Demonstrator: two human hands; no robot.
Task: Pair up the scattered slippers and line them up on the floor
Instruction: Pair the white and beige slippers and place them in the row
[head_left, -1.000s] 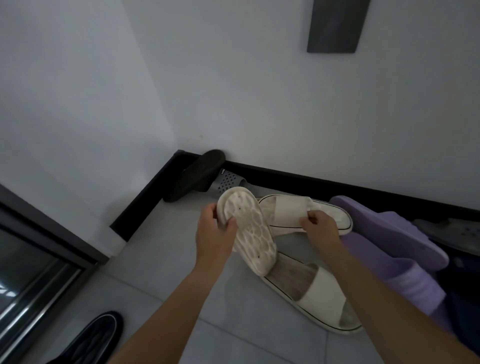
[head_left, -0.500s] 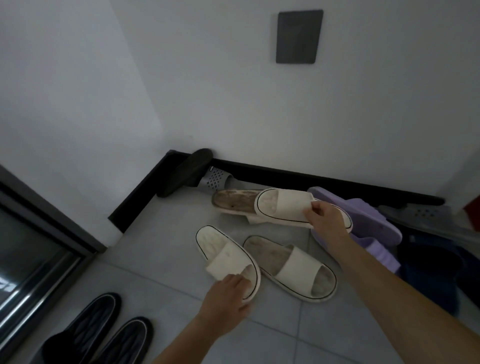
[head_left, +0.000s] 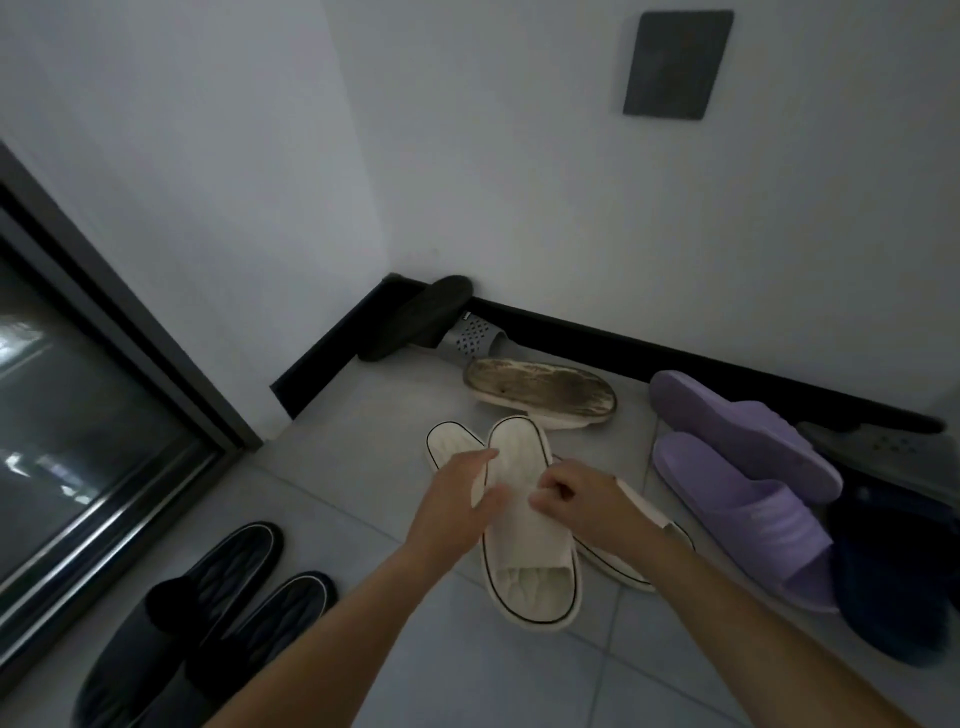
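A: Quick pass, surroundings first. What's around your hands?

B: Black pair of slippers (head_left: 208, 618) lower left, side by side on the grey tile floor (head_left: 363, 415), near the dark-framed glass door (head_left: 88, 426). In the corner a black slipper (head_left: 415, 318) leans on the black skirting (head_left: 571, 338), with a grey perforated slipper (head_left: 471, 338) touching it. Two purple slippers (head_left: 748, 499) lie right, partly overlapping; something dark navy sits beyond them, can't tell what. Dark plate (head_left: 675, 65) on the wall.

A: Anything in the way?

B: An upturned cream slipper (head_left: 540, 392), sole up and dirty, lies just behind the ones you're handling.

A: Task slippers?

B: Cream, black-edged. The middle cream slipper (head_left: 524, 525) lies on top, toe opening towards you, overlapping the left cream slipper (head_left: 452, 449) and another cream slipper (head_left: 639, 535), which your right arm mostly hides.

A: Hands?

B: Your right hand (head_left: 582, 501) pinches the middle one's strap, fingers curled. Your left hand (head_left: 457, 499) is open, fingers spread over the strap's left edge; can't tell whether it touches.
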